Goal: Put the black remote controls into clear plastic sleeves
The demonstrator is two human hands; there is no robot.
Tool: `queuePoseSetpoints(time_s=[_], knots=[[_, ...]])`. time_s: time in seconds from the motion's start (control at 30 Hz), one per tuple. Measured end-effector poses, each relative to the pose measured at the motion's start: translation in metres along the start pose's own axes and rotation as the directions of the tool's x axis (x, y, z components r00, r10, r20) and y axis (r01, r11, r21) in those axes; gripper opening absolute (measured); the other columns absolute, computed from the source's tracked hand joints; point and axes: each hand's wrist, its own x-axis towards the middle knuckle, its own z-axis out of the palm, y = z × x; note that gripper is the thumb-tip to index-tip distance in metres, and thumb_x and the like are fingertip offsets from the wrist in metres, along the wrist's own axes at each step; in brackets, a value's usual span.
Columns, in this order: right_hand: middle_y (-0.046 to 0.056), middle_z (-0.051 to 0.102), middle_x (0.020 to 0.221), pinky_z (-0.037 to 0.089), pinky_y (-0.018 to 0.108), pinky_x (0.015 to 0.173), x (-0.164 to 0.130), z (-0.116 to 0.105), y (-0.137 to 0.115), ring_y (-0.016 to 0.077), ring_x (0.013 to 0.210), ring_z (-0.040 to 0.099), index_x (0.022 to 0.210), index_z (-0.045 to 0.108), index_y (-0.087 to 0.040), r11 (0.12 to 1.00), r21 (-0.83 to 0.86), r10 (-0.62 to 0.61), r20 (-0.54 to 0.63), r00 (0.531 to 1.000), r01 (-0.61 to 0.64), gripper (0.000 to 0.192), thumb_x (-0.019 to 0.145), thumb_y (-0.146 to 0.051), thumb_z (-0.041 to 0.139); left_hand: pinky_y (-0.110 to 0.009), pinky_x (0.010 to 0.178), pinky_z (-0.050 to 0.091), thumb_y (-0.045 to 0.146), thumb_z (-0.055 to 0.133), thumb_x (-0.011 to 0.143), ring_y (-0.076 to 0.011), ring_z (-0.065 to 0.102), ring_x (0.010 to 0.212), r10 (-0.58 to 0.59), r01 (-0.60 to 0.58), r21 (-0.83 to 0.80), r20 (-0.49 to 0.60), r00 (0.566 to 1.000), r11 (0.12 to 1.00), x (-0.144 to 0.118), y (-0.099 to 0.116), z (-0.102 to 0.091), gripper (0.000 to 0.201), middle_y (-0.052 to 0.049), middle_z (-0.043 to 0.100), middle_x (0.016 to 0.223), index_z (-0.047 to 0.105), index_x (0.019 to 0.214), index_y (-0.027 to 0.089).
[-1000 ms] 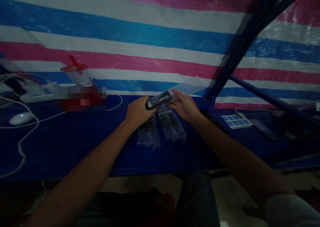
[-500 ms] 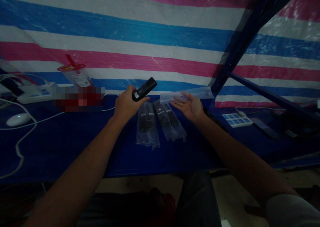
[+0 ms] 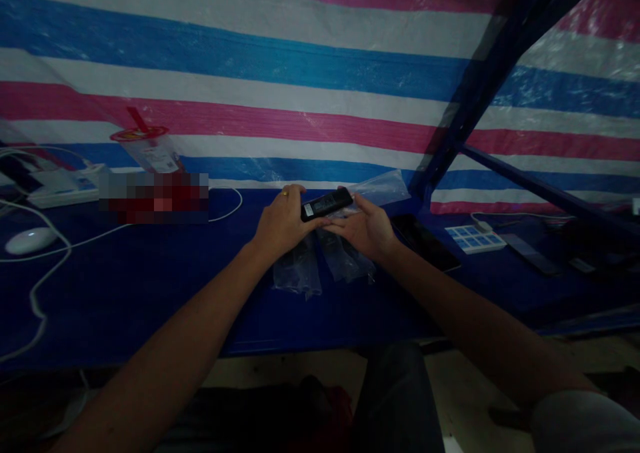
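Above the blue desk (image 3: 150, 286), the left hand (image 3: 283, 223) clasps a black remote (image 3: 326, 206); the right hand (image 3: 367, 226) pinches a clear bag (image 3: 383, 188) beside it. Remote looks light, rigid, best gripped mid-body; bag looks flimsy, slippery.

Hands meet over bagged remotes (image 3: 320, 266) on the table (image 3: 150, 286)

Mouse (image 3: 30, 240) lies far left of the bagged remotes, power strip (image 3: 473, 238) to their right.

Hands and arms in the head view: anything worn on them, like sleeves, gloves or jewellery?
Both forearms are bare, and there are no gloves. The left hand wears a thin gold-coloured ring on one finger. The right hand shows no ring or watch. A pale grey sleeve covers the right upper arm at the frame's corner. The light is dim, so finer marks cannot be told.
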Motion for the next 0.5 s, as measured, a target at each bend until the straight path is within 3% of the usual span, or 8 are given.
queuePoseSetpoints(time_s=[0.13,0.33,0.4,0.5], knots=[[0.007,0.075,0.102,0.052,0.047,0.101,0.0,-0.003,0.005,0.0254,0.095,0.072,0.112,0.062,-0.023,0.999,-0.035,-0.021,-0.027,0.999,0.02,0.027,0.086,-0.031,0.066,-0.046,0.09,0.051,0.063,0.073,0.077,-0.0352,0.062,0.111,0.048,-0.048,-0.011,0.011,0.999,0.999,0.0,0.0,0.003,0.072,-0.017,0.062,0.12,0.048,0.127,0.018],[0.007,0.076,0.093,0.054,0.043,0.098,0.001,-0.004,0.01,0.0202,0.082,0.072,0.102,0.067,-0.017,0.994,-0.109,-0.007,-0.054,0.999,0.002,0.015,0.088,-0.022,0.063,-0.046,0.092,0.049,0.06,0.077,0.076,-0.0334,0.06,0.111,0.14,-0.141,-0.038,-0.017,0.99,0.989,0.002,-0.005,0.005,0.069,-0.016,0.061,0.118,0.052,0.123,0.017],[0.009,0.076,0.093,0.054,0.045,0.099,0.0,-0.002,0.009,0.0209,0.082,0.073,0.101,0.066,-0.016,0.996,-0.091,0.004,-0.09,0.996,-0.013,0.013,0.09,-0.021,0.061,-0.045,0.09,0.049,0.057,0.077,0.077,-0.0315,0.06,0.108,0.109,-0.115,-0.09,-0.075,0.991,0.989,0.004,-0.01,0.006,0.062,-0.015,0.063,0.114,0.054,0.119,0.018],[0.012,0.076,0.097,0.054,0.048,0.1,-0.001,0.001,0.005,0.0248,0.089,0.075,0.101,0.063,-0.015,0.999,-0.046,-0.003,-0.118,0.993,-0.003,0.013,0.092,-0.022,0.057,-0.041,0.081,0.05,0.056,0.075,0.079,-0.0262,0.063,0.093,-0.042,0.016,-0.229,-0.111,0.993,0.973,0.008,-0.021,0.006,0.05,-0.01,0.066,0.1,0.059,0.109,0.019]])
